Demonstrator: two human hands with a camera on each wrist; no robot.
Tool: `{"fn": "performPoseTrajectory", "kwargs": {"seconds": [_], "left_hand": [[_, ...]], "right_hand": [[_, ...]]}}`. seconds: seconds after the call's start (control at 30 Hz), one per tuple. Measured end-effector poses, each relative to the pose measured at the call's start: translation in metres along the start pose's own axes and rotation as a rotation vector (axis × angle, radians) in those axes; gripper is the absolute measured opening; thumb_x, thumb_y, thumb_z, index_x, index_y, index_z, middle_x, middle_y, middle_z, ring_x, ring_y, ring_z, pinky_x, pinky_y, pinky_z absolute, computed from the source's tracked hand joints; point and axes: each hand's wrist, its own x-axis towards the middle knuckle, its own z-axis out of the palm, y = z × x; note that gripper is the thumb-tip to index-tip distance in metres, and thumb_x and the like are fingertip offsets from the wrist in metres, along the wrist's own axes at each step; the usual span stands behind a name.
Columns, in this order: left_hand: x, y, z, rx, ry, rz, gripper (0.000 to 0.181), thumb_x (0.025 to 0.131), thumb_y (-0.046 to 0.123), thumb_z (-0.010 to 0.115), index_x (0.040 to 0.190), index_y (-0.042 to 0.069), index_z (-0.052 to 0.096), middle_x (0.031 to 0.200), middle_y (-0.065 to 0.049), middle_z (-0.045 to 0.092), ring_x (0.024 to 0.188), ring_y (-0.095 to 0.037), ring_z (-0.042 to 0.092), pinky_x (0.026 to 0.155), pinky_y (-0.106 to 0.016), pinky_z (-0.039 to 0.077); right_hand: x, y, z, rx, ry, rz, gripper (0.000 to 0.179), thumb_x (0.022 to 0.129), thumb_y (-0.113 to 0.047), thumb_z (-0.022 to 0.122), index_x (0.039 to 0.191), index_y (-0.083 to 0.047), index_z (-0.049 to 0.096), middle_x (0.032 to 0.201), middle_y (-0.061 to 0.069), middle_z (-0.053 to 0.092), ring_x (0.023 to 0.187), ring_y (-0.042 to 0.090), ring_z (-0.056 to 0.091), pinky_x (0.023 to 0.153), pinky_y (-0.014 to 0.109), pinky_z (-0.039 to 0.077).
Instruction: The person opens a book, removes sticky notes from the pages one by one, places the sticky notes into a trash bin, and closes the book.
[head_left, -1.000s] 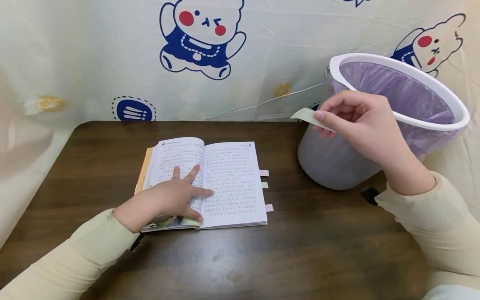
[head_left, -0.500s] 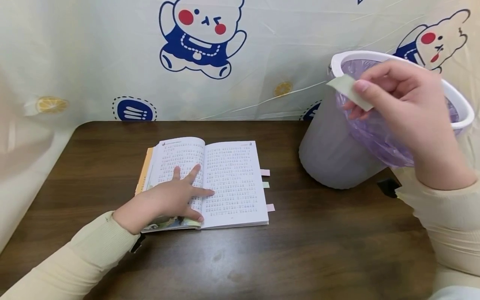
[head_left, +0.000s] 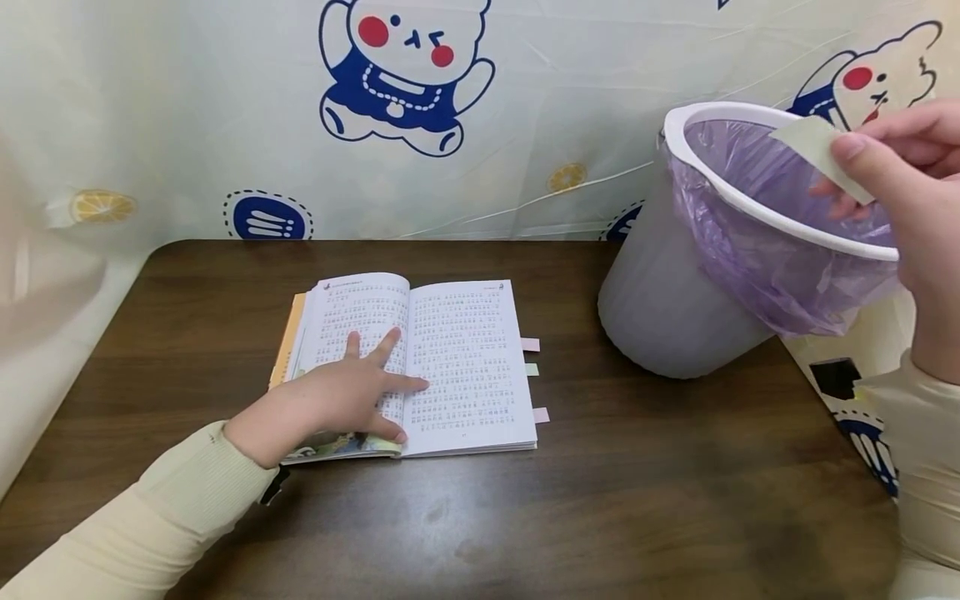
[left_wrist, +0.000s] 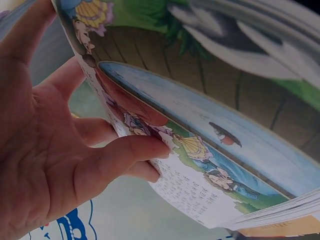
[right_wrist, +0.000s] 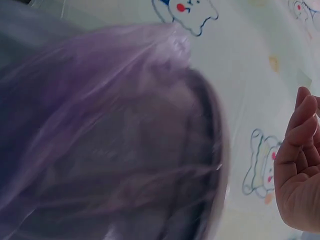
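An open book [head_left: 468, 367] lies on the table, its pages full of small print. My left hand [head_left: 345, 396] rests on it with spread fingers, across the left page and the fold; the left wrist view shows the thumb and fingers against the illustrated page [left_wrist: 200, 100]. At the far right, my right hand [head_left: 915, 192] pinches a pale green paper slip [head_left: 813, 148] between thumb and fingers. That hand is over the right part of a trash can [head_left: 667, 300] with a purple liner bag [head_left: 750, 167]. In the right wrist view, the hand [right_wrist: 302, 170] shows beside the bag-lined rim.
Pink and green page tabs [head_left: 532, 369] stick out of the book's right edge. The trash can stands tilted at the back right of the dark wooden table [head_left: 600, 500]. A printed cloth [head_left: 525, 125] hangs behind the table.
My right hand has moved right and a little upward with the paper slip, from in front of the trash can to over its opening. The left hand has stayed on the book.
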Motion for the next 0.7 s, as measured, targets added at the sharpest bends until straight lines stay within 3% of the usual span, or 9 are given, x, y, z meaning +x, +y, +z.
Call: {"fn": "performPoseTrajectory", "kwargs": {"seconds": [0.07, 0.2, 0.27, 0.33, 0.5, 0.7], "left_hand": [[0.0, 0.0, 0.0, 0.003, 0.001, 0.002, 0.071, 0.081, 0.051, 0.084, 0.145, 0.028, 0.061, 0.165, -0.033, 0.006, 0.132, -0.078, 0.006, 0.079, -0.069, 0.053], [-0.001, 0.0, 0.0, 0.015, 0.0, 0.006, 0.072, 0.082, 0.052, 0.083, 0.145, 0.028, 0.061, 0.165, -0.033, 0.007, 0.132, -0.079, 0.007, 0.078, -0.068, 0.053], [-0.001, 0.001, -0.001, 0.024, 0.0, 0.01, 0.072, 0.082, 0.053, 0.083, 0.145, 0.028, 0.061, 0.165, -0.033, 0.008, 0.131, -0.079, 0.007, 0.077, -0.068, 0.054], [0.0, 0.002, -0.001, 0.031, 0.0, 0.013, 0.072, 0.082, 0.053, 0.083, 0.145, 0.028, 0.061, 0.165, -0.034, 0.008, 0.131, -0.08, 0.008, 0.077, -0.069, 0.053], [0.001, 0.002, -0.001, 0.041, -0.001, 0.009, 0.072, 0.081, 0.053, 0.083, 0.145, 0.028, 0.062, 0.165, -0.033, 0.009, 0.13, -0.08, 0.009, 0.079, -0.07, 0.052], [0.0, 0.002, 0.0, 0.036, 0.0, -0.002, 0.071, 0.082, 0.052, 0.083, 0.145, 0.028, 0.062, 0.165, -0.033, 0.008, 0.132, -0.079, 0.007, 0.077, -0.068, 0.054]], "right_hand": [[0.003, 0.002, -0.009, 0.0, 0.042, 0.042, 0.01, 0.083, 0.016, 0.075, 0.085, 0.015, 0.066, 0.064, 0.017, 0.069, 0.042, 0.015, 0.06, 0.041, 0.015, 0.043], [0.009, 0.005, -0.025, -0.169, 0.13, 0.163, 0.01, 0.085, 0.008, 0.078, 0.081, 0.0, 0.072, 0.062, 0.004, 0.068, 0.041, 0.007, 0.057, 0.04, 0.012, 0.041], [0.012, 0.006, -0.033, -0.321, 0.15, 0.231, 0.015, 0.088, 0.002, 0.077, 0.079, -0.01, 0.074, 0.06, -0.004, 0.067, 0.04, 0.003, 0.052, 0.041, 0.01, 0.039], [0.013, 0.009, -0.041, -0.391, 0.155, 0.292, 0.02, 0.09, -0.001, 0.076, 0.077, -0.016, 0.075, 0.06, -0.008, 0.067, 0.039, 0.001, 0.049, 0.04, 0.01, 0.038], [0.014, 0.017, -0.054, -0.372, 0.11, 0.355, 0.024, 0.093, 0.001, 0.072, 0.078, -0.018, 0.076, 0.06, -0.009, 0.068, 0.037, 0.001, 0.051, 0.039, 0.01, 0.037], [0.016, 0.012, -0.047, -0.665, -0.034, 0.397, 0.036, 0.097, -0.006, 0.068, 0.076, -0.035, 0.074, 0.054, -0.015, 0.062, 0.041, -0.002, 0.051, 0.042, 0.011, 0.039]]}}
